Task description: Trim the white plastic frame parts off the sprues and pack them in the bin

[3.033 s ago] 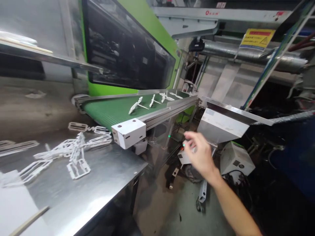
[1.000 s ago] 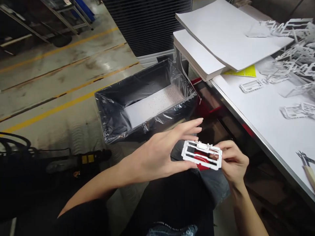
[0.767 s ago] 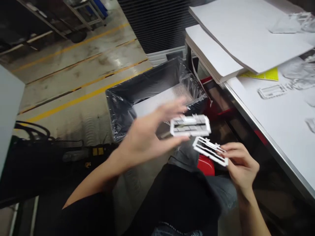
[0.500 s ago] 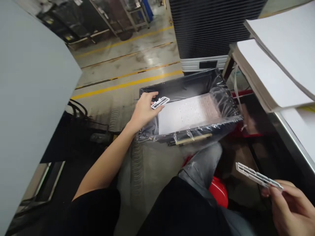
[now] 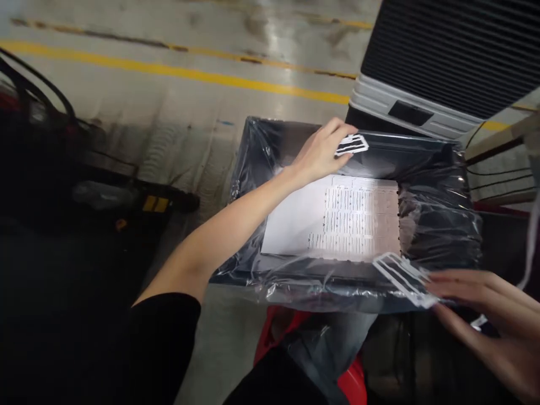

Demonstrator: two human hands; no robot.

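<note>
My left hand [image 5: 321, 151] reaches over the far side of a black bin [image 5: 439, 163] lined with clear plastic. Its fingers pinch a small white plastic frame [image 5: 351, 145]. My right hand [image 5: 485, 306] is at the bin's near right corner and holds a second white plastic frame [image 5: 403, 277] by its end, tilted above the rim. Inside the bin, rows of white frames [image 5: 358, 216] lie flat on a white sheet [image 5: 291, 222].
A dark louvred machine with a pale base [image 5: 426, 109] stands behind the bin. A red stool [image 5: 350, 382] shows below my leg. The concrete floor has a yellow line [image 5: 169, 70]. Dark equipment with cables [image 5: 63, 169] sits at the left.
The single piece was split into two frames, one in each hand. My left hand carried its frame out over the bin, and my right hand brought the other to the bin's near edge.
</note>
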